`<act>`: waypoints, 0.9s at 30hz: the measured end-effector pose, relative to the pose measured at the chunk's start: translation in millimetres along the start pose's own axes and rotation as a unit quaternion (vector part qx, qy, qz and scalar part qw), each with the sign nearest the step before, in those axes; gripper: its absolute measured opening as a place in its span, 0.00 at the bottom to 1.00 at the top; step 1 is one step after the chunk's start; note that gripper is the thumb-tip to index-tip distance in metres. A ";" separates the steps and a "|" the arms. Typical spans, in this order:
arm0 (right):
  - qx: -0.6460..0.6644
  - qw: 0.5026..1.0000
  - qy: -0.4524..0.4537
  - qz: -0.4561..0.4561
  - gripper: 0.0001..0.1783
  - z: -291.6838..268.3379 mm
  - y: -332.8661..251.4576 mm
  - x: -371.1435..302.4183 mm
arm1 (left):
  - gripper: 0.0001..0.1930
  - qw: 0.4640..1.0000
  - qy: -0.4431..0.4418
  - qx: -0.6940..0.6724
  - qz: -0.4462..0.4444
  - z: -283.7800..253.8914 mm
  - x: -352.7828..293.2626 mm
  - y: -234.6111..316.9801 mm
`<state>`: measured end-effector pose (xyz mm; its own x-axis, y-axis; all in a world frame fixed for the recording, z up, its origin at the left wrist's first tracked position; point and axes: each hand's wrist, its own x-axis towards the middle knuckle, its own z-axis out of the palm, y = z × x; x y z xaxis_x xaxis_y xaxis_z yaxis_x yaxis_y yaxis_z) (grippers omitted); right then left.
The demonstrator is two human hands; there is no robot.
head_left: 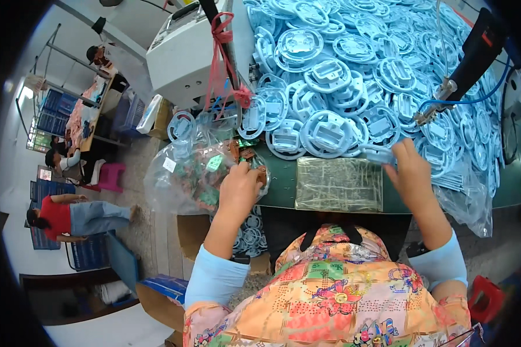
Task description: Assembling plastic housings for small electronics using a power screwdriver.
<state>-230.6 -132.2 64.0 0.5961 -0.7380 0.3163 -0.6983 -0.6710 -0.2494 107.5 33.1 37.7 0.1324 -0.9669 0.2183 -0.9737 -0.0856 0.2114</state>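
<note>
My left hand [240, 188] is at the opening of a clear plastic bag [171, 182] with green and brown small circuit boards [210, 159] in it. Its fingers are curled closed over the boards; what they pinch, if anything, is hidden. My right hand [411, 176] is closed on the edge of a light blue round plastic part [378, 154], held just past the far right corner of a tape-wrapped block [338, 185]. Beyond both hands rises a big heap of the same light blue round parts [329, 132].
An electric screwdriver [469, 63] with a blue hose hangs over the heap's right side. A white machine box [185, 52] stands at the back left. Below the table edge is an open carton of blue parts [249, 237]. A red stool [486, 298] stands right; other people work at left.
</note>
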 end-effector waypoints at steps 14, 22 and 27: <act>0.077 0.994 0.021 -0.081 0.21 40.9 -10.6 -71.2 | 0.19 0.996 -0.083 0.024 -0.001 16.5 -1.4 -27.6; 0.094 0.991 0.027 -0.087 0.21 41.2 -11.2 -78.2 | 0.12 0.983 0.105 -0.148 -0.033 3.2 19.2 -1.2; 0.076 0.992 0.036 -0.093 0.18 38.4 -9.3 -73.3 | 0.11 0.942 0.039 -0.312 -0.118 0.1 33.9 52.1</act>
<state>-252.6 -74.7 8.0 0.6747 -0.5976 0.4332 -0.5083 -0.8017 -0.3144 61.3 -4.1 56.0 0.3678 -0.9161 0.1597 -0.6198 -0.1135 0.7765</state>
